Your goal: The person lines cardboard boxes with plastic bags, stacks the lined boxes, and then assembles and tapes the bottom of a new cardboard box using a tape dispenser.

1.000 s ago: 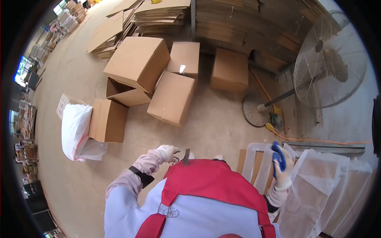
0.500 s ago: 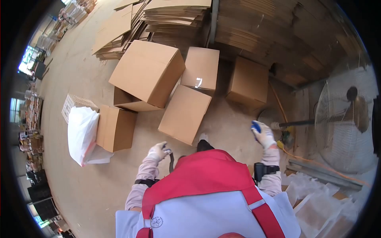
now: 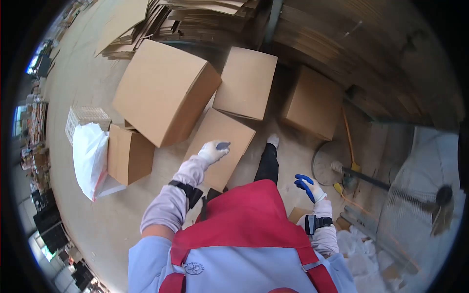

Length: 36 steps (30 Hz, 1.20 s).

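My left hand, in a white glove with grey fingertips, is over the near cardboard box; whether it touches the top is unclear. Its fingers are curled, and what they may hold is hidden. To the right, my right hand, gloved in white and blue, hangs over the floor with fingers apart and nothing in it. Beyond the near box are a large tilted box and a smaller box. Another box stands at the right.
Flattened cardboard is stacked at the back. A small box, a white bag and a white basket stand left. At the right are a floor fan, its pole and round base, and an orange cable.
My left hand has moved forward and right over the near box. My right hand has come lower and slightly left. A dark-trousered leg now reaches forward between the boxes, and the view has shifted.
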{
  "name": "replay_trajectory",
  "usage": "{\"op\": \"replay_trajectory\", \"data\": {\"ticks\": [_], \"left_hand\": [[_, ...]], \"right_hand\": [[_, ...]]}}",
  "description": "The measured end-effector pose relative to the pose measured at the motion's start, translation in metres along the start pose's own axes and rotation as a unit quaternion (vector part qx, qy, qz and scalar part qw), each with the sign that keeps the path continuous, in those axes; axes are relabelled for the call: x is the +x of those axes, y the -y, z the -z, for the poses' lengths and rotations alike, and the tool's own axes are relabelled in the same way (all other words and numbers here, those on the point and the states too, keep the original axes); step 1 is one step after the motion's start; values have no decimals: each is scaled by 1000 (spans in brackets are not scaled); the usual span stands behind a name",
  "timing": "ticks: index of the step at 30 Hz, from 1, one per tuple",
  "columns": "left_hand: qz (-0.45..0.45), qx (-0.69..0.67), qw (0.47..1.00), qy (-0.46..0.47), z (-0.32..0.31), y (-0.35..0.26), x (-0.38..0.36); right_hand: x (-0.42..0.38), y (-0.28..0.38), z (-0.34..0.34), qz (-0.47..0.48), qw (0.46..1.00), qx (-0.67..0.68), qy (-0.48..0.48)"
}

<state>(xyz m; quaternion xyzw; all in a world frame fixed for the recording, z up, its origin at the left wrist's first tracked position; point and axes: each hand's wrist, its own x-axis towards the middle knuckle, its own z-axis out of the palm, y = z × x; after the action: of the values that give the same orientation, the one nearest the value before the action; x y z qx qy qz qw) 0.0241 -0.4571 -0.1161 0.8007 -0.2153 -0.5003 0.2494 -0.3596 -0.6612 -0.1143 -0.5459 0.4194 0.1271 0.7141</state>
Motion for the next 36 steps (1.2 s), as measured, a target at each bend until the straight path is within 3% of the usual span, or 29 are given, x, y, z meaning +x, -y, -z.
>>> {"op": "replay_trajectory", "data": {"ticks": [2, 4, 6, 7, 9, 10, 11, 12, 13, 14, 15, 16, 18, 19, 21, 22, 24, 26, 28, 29, 30, 31, 32, 33, 34, 35, 36], "left_hand": [[-41, 27, 999, 10, -8, -15, 68], [5, 53, 999, 6, -19, -11, 143], [33, 125, 992, 4, -31, -15, 207], [114, 162, 980, 3, -33, -17, 239], [64, 197, 976, -65, -40, 29, 302], [107, 67, 991, -55, -39, 27, 320], [188, 20, 976, -106, -42, -2, 325], [199, -34, 976, -88, -42, 15, 344], [243, -14, 965, -95, -41, -25, 341], [256, -8, 964, -66, -36, -26, 346], [265, -37, 961, -63, -34, -20, 349], [274, -63, 958, -62, -30, -15, 348], [272, -19, 958, -86, -31, -22, 348], [254, -24, 960, -111, -31, -20, 345], [239, -44, 963, -113, -31, -20, 342], [219, 6, 970, -106, -28, -6, 343], [266, -23, 957, -111, -32, -12, 344], [252, 90, 958, -102, -33, 5, 346], [252, 113, 959, -66, -35, 0, 342], [213, 161, 960, -80, -37, 43, 349], [204, 109, 970, -74, -41, 43, 344], [191, 127, 973, -22, -38, 5, 327], [169, 147, 974, -39, -38, -25, 307], [62, 120, 990, -47, -36, -21, 287], [56, 58, 995, -57, -38, -16, 266], [118, -31, 992, 1, -30, -32, 237], [92, -19, 996, 1, -24, -42, 204]], "right_hand": [[54, -21, 62, -62, 986, 145, -51], [115, -57, 124, -102, 960, 221, -138], [173, -96, 194, -183, 937, 180, -237], [202, -125, 239, -176, 944, 121, -250], [243, -172, 318, -157, 934, 7, -319], [261, -188, 347, -145, 916, -49, -371], [275, -199, 376, -156, 909, 16, -387], [282, -206, 394, -166, 897, 81, -402], [268, -199, 395, -92, 888, -201, -402], [254, -168, 388, -6, 809, -464, -361], [266, -144, 386, -19, 818, -434, -377], [286, -111, 380, -67, 871, -282, -397], [320, -44, 365, -144, 893, 34, -424], [334, -72, 368, -155, 897, 38, -412], [360, -127, 381, -44, 900, 211, -380], [366, -126, 371, -43, 904, 215, -366], [353, -119, 347, -64, 902, 281, -322], [326, -99, 325, -75, 897, 340, -274], [310, -76, 307, -82, 890, 390, -222], [307, -60, 293, -68, 896, 387, -207], [302, -42, 276, -21, 919, 348, -187], [297, -25, 266, 25, 937, 304, -170], [296, -14, 261, 38, 946, 260, -188], [288, 8, 249, 58, 952, 226, -200], [279, 30, 234, 81, 955, 192, -211], [270, 46, 220, 100, 957, 181, -205], [256, 60, 204, 118, 956, 147, -225]]}}
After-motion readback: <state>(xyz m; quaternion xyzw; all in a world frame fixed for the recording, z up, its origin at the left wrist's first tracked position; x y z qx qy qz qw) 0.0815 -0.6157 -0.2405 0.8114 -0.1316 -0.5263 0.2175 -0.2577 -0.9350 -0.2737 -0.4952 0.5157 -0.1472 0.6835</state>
